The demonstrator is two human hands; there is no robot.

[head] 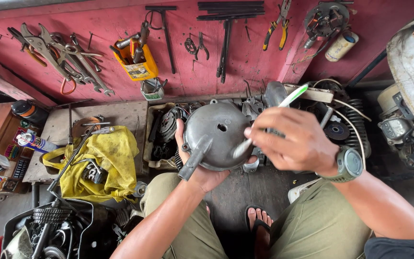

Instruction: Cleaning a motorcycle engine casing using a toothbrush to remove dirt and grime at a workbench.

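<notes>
Seemingly mid-cleaning, the head view shows the left hand (pixel 202 168) at the middle of the frame cupping a round grey metal engine cover (pixel 219 134) from beneath, its fingers curled up around the left rim so the domed face with its small centre hole tilts toward the camera and a stubby arm juts down to the lower left. Just to the right, the right hand (pixel 295 141), with a green wristwatch (pixel 350 164) on the wrist, has its fingers closed around a toothbrush (pixel 283 103) whose white and green handle angles toward the upper right while the head end presses against the cover's lower right edge. I judge the step in hand to be scrubbing the cover's outer face; the next move would call for a steady grip underneath and a turn of the cover to bring an unbrushed part under the bristles. At the left of the frame a yellow rag (pixel 104 160) lies crumpled on a low wooden tabletop (pixel 120 112), with a spray can (pixel 34 142) beside it. Along the top, pliers (pixel 278 21) and wrenches (pixel 68 55) hang on the red wall (pixel 245 52). At the lower left, 1 black tray of gears (pixel 49 230) sits on the floor.
</notes>
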